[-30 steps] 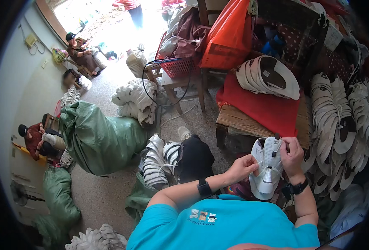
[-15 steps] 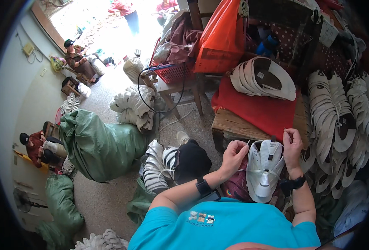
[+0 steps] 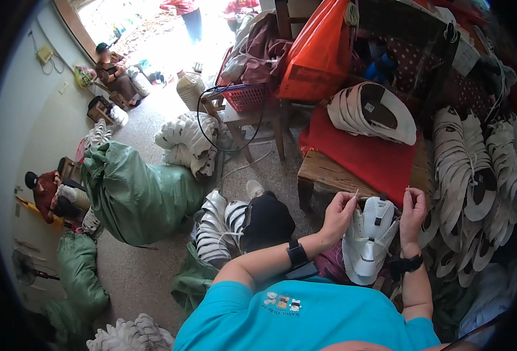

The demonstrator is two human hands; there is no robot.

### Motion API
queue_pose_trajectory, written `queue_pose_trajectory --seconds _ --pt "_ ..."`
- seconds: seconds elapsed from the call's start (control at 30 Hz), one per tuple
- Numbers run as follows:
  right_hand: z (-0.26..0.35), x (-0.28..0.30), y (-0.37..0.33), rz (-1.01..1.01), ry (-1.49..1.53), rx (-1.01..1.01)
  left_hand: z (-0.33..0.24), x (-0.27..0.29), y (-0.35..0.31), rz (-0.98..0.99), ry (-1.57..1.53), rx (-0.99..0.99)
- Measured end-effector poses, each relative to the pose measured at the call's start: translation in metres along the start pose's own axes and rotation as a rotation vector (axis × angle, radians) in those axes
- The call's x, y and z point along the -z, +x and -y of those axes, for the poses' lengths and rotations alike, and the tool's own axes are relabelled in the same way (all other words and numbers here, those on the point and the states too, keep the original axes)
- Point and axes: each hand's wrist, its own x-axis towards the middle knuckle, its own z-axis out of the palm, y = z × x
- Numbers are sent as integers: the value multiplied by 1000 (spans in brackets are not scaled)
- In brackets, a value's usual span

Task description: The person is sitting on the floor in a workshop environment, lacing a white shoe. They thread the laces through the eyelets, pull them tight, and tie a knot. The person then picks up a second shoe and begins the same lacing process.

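Observation:
A white shoe upper rests on my lap, its toe toward me and its tongue with a black tab pointing away. A white shoelace crosses its front. On the left of the upper, my left hand is closed in a pinch, with a thin pale lace end poking up from the fingertips. My right hand pinches another pale tip on the other side, level with the left. Both hands are raised near the collar end of the upper. Most of the lace between hands and upper is too thin to follow.
Before me, a wooden bench bears a red cloth and a row of nested white uppers. Bundled uppers hang at right. A green sack and strung uppers stand at left; seated people work farther off.
Both hands have shifted slightly: the left has come up and to the right, and the right fingertips have moved a little rightward. The pinches stay closed, and the view has tilted slightly.

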Motion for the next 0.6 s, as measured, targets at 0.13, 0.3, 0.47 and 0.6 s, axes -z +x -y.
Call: queue_pose_trajectory --seconds 0.13,0.3,0.47,0.6 --pt "-5 3 -8 -11 -33 -37 7 -3 -4 -45 -17 -79" --pt "-10 7 -10 39 -133 -116 -11 -11 -14 -10 -203 -14" --pt "-21 18 -13 49 225 -381 -30 -20 -28 38 -287 -41" --pt "-6 25 -11 78 347 -463 -29 -27 -32 34 -326 -29"
